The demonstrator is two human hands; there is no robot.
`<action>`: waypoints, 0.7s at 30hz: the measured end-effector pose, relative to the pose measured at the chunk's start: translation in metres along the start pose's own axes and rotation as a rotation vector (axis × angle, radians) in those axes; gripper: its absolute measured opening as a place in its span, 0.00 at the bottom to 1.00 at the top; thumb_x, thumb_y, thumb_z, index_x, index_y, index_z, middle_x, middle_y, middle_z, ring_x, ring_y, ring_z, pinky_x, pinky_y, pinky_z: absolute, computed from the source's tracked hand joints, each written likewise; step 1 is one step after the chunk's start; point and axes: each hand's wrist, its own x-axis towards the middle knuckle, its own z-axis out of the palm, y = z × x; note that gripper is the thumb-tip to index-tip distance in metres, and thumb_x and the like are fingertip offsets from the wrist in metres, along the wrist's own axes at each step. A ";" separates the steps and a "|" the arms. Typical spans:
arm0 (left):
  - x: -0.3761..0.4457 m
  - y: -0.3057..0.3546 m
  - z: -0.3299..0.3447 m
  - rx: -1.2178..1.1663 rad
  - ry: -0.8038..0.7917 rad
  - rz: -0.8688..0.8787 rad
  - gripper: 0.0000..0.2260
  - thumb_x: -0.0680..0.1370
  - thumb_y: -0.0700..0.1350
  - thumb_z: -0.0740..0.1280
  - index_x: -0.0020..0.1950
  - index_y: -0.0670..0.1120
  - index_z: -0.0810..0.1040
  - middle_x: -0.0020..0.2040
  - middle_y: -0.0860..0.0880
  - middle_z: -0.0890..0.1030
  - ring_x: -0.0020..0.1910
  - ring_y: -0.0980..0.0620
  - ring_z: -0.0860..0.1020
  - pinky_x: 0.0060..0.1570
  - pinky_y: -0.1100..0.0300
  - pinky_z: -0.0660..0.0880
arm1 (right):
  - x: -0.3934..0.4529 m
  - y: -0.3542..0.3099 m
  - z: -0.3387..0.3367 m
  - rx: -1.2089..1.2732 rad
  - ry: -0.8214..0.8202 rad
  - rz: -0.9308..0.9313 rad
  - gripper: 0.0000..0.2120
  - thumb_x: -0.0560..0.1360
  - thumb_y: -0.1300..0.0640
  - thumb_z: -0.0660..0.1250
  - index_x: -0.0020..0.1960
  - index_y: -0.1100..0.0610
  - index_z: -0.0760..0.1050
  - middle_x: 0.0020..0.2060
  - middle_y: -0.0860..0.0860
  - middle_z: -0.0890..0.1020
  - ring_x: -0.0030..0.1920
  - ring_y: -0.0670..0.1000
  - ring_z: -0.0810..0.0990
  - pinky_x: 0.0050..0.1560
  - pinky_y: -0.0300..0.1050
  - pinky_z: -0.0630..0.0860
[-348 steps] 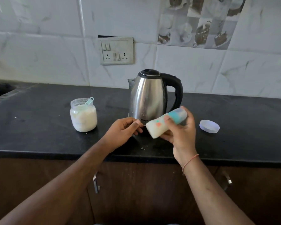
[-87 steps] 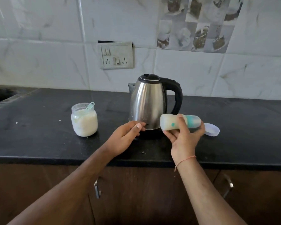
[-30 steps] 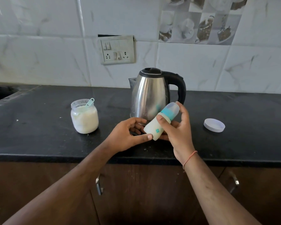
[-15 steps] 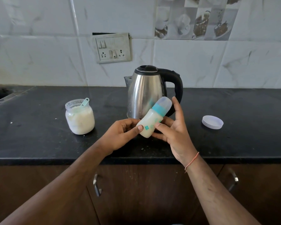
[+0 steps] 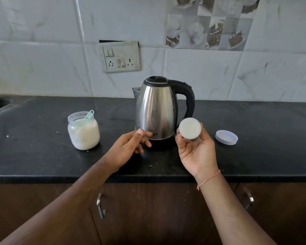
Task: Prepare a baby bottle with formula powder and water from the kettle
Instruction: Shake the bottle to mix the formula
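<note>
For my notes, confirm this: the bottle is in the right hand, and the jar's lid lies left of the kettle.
Wrong on one point. The head view shows the lid right of the kettle, on the counter. The bottle is in the right hand, as stated.

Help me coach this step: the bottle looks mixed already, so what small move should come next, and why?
Probably tip the bottle upright and set it on the counter. The right hand holds it with its round base toward the camera, so it lies roughly level. The left hand hovers free in front of the kettle, and the jar is open beside its lid.
</note>
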 end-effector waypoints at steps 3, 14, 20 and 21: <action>0.000 0.000 0.000 -0.001 0.007 -0.006 0.27 0.83 0.68 0.56 0.67 0.53 0.85 0.54 0.47 0.88 0.45 0.52 0.82 0.55 0.50 0.78 | 0.004 -0.004 -0.009 0.106 -0.002 0.028 0.30 0.83 0.49 0.72 0.80 0.60 0.71 0.65 0.61 0.80 0.52 0.56 0.87 0.39 0.46 0.87; -0.001 0.003 0.001 0.018 0.016 -0.044 0.26 0.84 0.64 0.55 0.66 0.53 0.84 0.53 0.48 0.88 0.46 0.52 0.83 0.57 0.50 0.79 | -0.007 0.004 0.003 -0.320 -0.041 0.033 0.30 0.81 0.46 0.72 0.79 0.52 0.70 0.63 0.63 0.85 0.49 0.66 0.90 0.31 0.47 0.86; -0.002 0.002 0.002 -0.003 0.025 -0.031 0.25 0.84 0.64 0.55 0.66 0.53 0.85 0.53 0.48 0.88 0.45 0.51 0.83 0.56 0.50 0.79 | -0.004 0.012 0.009 -0.114 0.229 -0.387 0.31 0.82 0.58 0.73 0.77 0.41 0.61 0.68 0.60 0.77 0.51 0.62 0.90 0.41 0.60 0.87; -0.001 0.002 0.003 0.003 0.027 -0.031 0.25 0.83 0.64 0.55 0.66 0.53 0.84 0.53 0.49 0.88 0.45 0.52 0.83 0.55 0.51 0.79 | -0.008 0.016 0.012 -0.256 0.159 -0.356 0.32 0.82 0.58 0.73 0.77 0.40 0.61 0.67 0.59 0.78 0.51 0.61 0.90 0.40 0.61 0.87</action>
